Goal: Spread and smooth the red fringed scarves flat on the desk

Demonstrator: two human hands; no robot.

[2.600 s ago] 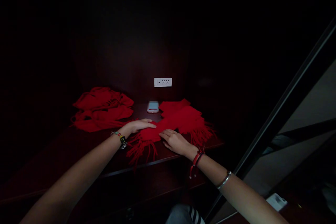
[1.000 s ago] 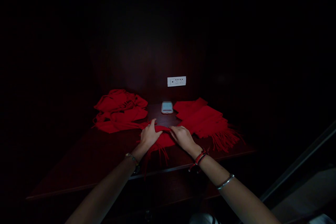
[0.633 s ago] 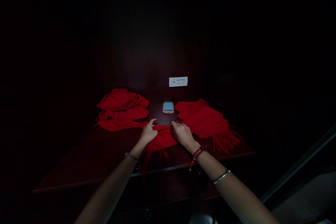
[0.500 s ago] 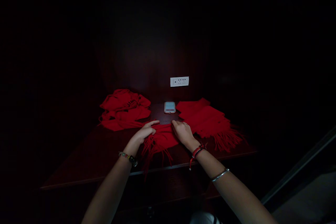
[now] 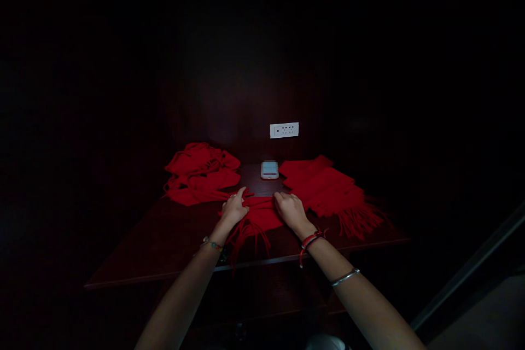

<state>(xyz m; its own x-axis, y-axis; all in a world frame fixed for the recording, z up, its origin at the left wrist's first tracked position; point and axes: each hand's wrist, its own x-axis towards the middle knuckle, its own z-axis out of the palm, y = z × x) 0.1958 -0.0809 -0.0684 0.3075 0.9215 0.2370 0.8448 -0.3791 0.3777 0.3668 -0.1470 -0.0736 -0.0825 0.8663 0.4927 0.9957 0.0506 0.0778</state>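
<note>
A red fringed scarf (image 5: 264, 219) lies folded on the dark table, near its front edge, with tassels hanging over that edge. My left hand (image 5: 233, 210) is on its left end, index finger stretched forward and the other fingers closing on the cloth. At the scarf's right end, my right hand (image 5: 290, 210) is closed, pinching the far edge of the fabric. The fingertips of the right hand are partly hidden behind its knuckles.
To the left is a loose heap of red scarves (image 5: 200, 172). Overlapping folded scarves (image 5: 328, 186) with fringe lie on the right. A phone (image 5: 269, 170) with a lit screen rests behind the hands, below a wall socket (image 5: 284, 130). The table (image 5: 135, 254) ends close in front.
My left hand has turned and drawn its fingers in on the scarf's left end, bunching some cloth. My right hand stays on the far edge. The whole view has shifted slightly.
</note>
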